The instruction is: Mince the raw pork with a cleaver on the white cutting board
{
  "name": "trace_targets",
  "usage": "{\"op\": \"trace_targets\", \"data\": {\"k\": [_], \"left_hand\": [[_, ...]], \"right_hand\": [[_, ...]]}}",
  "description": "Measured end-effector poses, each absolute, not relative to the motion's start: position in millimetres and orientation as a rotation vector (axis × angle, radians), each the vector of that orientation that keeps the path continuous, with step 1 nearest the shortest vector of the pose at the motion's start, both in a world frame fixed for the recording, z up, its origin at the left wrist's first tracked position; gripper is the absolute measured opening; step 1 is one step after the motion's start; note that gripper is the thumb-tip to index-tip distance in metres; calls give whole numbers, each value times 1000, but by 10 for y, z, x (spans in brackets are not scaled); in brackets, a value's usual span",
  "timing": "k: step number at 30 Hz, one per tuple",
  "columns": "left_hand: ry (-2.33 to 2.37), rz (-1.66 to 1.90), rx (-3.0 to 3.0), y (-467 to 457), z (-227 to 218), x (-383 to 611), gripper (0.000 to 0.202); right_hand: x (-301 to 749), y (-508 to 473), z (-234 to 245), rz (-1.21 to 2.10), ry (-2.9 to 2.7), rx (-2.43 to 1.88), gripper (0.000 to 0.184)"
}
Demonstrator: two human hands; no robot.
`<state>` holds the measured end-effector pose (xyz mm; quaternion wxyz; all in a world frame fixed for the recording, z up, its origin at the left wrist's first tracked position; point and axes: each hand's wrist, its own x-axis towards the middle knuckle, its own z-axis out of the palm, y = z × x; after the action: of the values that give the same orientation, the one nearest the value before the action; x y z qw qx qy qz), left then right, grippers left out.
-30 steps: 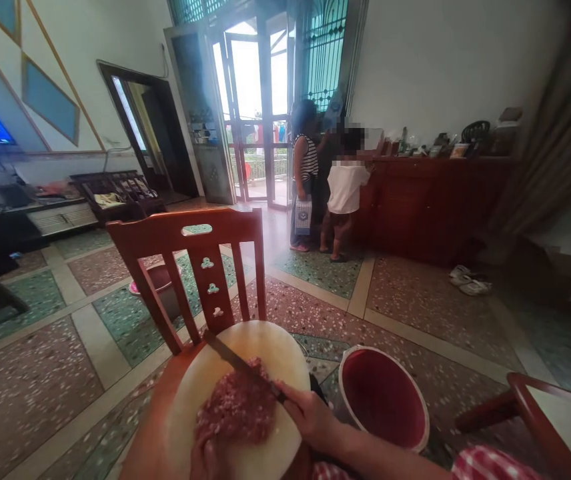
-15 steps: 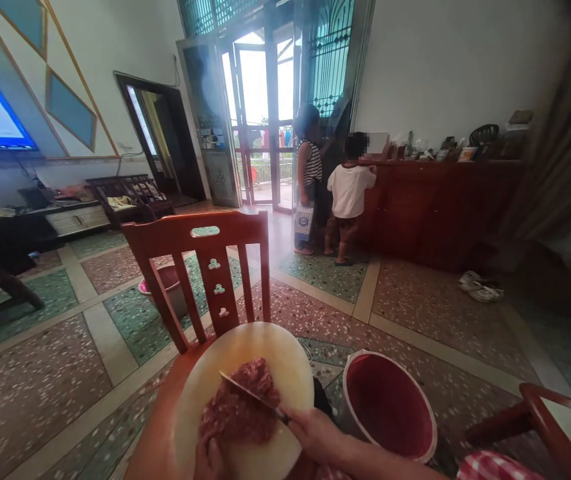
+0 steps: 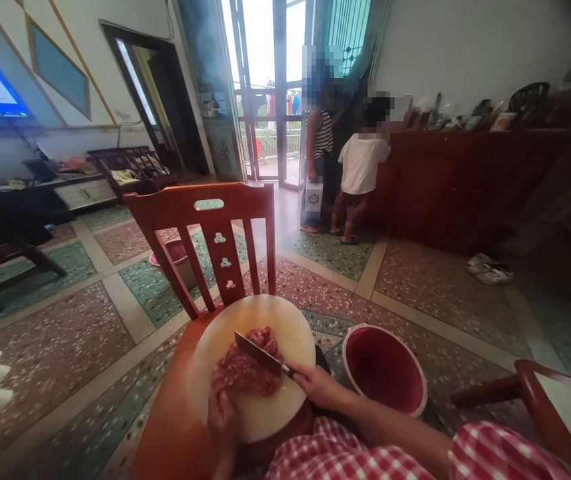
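A heap of minced meat (image 3: 245,370) lies on a round, pale chopping board (image 3: 293,333), which rests on the seat of a wooden chair (image 3: 165,413). My right hand (image 3: 318,385) is closed around the handle of a kitchen knife (image 3: 258,352). The wide blade lies across the top of the heap, its tip toward the far left. At the near left edge of the meat is my left hand (image 3: 223,417), fingers loosely bent and touching the heap, with nothing gripped in them.
A bucket with a dark red inside (image 3: 385,370) stands on the floor right of the board. Behind the chair back is another bucket (image 3: 178,257). Two people stand by a long red cabinet (image 3: 445,180). Shoes (image 3: 489,269) lie on the floor. At right is a wooden-framed seat (image 3: 540,400).
The view has tipped downward, so the board and both hands sit higher in the picture and more of the checked clothing shows. The knife remains in my right hand over the meat.
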<state>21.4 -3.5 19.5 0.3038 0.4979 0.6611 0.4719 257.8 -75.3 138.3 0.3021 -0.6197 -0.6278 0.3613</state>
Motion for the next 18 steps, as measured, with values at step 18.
{"op": "trace_targets", "data": {"k": [18], "left_hand": [[1672, 1291, 1406, -139, 214, 313, 25]], "right_hand": [[2575, -726, 1450, 769, -1764, -1639, 46]]}}
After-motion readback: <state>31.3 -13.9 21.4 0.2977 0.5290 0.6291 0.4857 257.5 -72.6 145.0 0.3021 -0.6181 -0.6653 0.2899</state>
